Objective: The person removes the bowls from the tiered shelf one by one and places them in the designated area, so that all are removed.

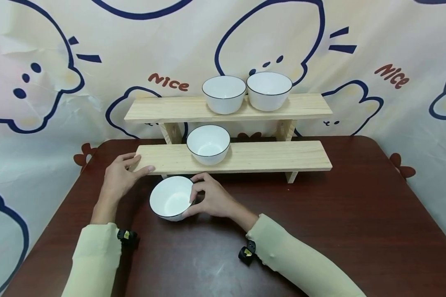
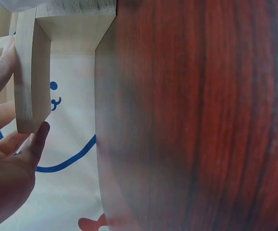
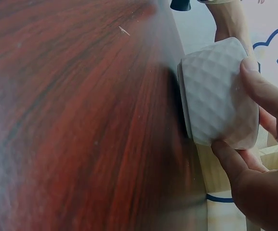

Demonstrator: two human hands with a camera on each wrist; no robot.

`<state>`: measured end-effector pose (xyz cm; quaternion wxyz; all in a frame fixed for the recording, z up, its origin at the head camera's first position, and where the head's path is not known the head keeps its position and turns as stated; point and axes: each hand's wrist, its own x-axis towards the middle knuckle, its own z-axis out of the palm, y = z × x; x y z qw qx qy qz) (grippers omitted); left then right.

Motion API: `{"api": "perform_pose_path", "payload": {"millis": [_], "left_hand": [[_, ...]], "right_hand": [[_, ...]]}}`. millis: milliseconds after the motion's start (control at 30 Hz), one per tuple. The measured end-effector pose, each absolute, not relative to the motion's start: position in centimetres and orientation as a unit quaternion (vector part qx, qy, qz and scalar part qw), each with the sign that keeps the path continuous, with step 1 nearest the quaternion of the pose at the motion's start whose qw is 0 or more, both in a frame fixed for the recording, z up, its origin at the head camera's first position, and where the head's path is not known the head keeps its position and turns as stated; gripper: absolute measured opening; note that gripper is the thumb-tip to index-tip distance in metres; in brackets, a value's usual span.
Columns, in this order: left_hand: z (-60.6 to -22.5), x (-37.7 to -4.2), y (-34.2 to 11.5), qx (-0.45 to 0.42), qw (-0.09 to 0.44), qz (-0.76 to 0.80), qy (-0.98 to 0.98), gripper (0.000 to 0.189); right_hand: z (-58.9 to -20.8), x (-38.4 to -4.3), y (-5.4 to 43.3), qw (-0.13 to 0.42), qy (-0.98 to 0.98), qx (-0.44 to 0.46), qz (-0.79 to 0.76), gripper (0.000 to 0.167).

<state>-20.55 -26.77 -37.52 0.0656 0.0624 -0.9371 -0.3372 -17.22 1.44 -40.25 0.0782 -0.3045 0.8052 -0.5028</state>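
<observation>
A white bowl (image 1: 171, 197) with a dark rim is held by my right hand (image 1: 212, 196) at its right side, in front of the lower shelf. In the right wrist view the bowl's diamond-patterned outside (image 3: 218, 96) shows between thumb and fingers; whether its foot touches the table I cannot tell. My left hand (image 1: 120, 175) grips the left end of the lower wooden shelf (image 1: 267, 156), as the left wrist view also shows at the board's end (image 2: 33, 86). Another white bowl (image 1: 208, 144) stands upright on that shelf, left of its middle.
Behind and higher is the upper wooden shelf (image 1: 163, 108), with two white bowls (image 1: 224, 95) side by side right of its middle. Both shelves stand towards the back of a dark red-brown table (image 1: 319, 231). A cartoon-printed cloth (image 1: 134, 45) hangs behind.
</observation>
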Motion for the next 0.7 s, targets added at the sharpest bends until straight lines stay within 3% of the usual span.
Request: {"api": "perform_pose_path", "payload": {"millis": [700], "left_hand": [[-37.4,-20.4,-26.8,0.067,0.063,-0.341,-0.935,0.081]], "right_hand": [[-40.5,-17.0,-0.1,0.069,0.83,-0.272,-0.482,0.035]]}}
